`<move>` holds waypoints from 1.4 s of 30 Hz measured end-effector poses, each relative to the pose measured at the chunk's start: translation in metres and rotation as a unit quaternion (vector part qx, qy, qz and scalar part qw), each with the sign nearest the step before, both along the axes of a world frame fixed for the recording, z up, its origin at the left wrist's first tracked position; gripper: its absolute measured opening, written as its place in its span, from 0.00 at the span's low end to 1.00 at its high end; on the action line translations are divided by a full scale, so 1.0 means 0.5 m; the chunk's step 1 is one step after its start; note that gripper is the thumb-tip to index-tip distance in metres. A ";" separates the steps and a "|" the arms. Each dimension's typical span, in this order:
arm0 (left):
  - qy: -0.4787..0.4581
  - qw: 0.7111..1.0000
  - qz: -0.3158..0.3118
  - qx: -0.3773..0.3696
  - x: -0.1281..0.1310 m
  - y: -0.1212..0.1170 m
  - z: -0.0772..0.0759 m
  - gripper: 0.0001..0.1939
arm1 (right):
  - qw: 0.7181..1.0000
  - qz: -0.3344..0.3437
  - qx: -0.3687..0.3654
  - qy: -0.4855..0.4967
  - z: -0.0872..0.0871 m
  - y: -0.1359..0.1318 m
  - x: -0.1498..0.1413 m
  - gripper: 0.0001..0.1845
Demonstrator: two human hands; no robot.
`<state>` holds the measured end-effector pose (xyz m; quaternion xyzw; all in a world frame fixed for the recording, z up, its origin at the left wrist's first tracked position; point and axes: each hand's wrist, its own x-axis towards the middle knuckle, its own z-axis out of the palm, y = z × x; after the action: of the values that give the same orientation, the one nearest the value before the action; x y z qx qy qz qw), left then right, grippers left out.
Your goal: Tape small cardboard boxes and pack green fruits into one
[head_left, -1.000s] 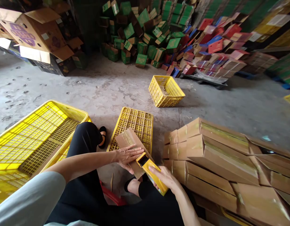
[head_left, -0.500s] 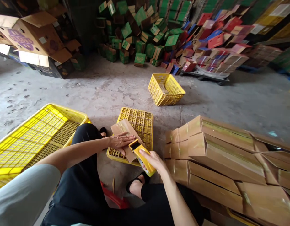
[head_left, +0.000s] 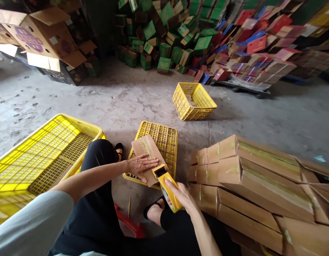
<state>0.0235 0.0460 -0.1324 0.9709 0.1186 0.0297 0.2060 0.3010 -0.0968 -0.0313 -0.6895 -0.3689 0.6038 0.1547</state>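
A flat brown cardboard box lies aslant on an upturned yellow crate, with a strip of tape along its top. Spread flat across the box, my left hand presses on it with fingers stretched out. My right hand is wrapped round a yellow tape dispenser. The dispenser's head, with a dark opening, is at the box's near right edge, close to my left fingertips. Whether tape runs from it to the box I cannot tell.
At left stands a large yellow crate. Stacked taped cartons fill the right side. Another yellow crate sits ahead on the concrete floor. Green boxes and red and blue boxes are heaped behind. A red plastic piece lies by my feet.
The view has shifted slightly, so most things sit a little further right. Both hands keep their places: left flat on the box, right holding the tape dispenser by its edge.
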 end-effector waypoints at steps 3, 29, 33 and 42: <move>-0.012 1.000 0.001 -0.001 -0.001 0.000 -0.003 0.50 | 1.000 -0.001 -0.002 0.007 0.007 -0.033 0.021 0.31; -0.015 0.999 -0.013 -0.030 0.038 -0.040 0.022 0.53 | 0.999 -0.014 -0.029 -0.003 0.016 -0.076 0.030 0.35; -0.001 0.999 -0.015 -0.030 0.043 -0.040 0.012 0.55 | 0.999 -0.025 -0.019 -0.001 0.013 -0.092 0.033 0.34; -0.035 0.998 -0.054 0.027 0.073 -0.077 0.023 0.52 | 0.999 -0.044 -0.026 -0.002 0.008 -0.094 0.019 0.28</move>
<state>0.0598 0.0074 -0.1208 0.9794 0.0581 0.0562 0.1851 0.3106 -0.1437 -0.0273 -0.7100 -0.3223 0.6046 0.1625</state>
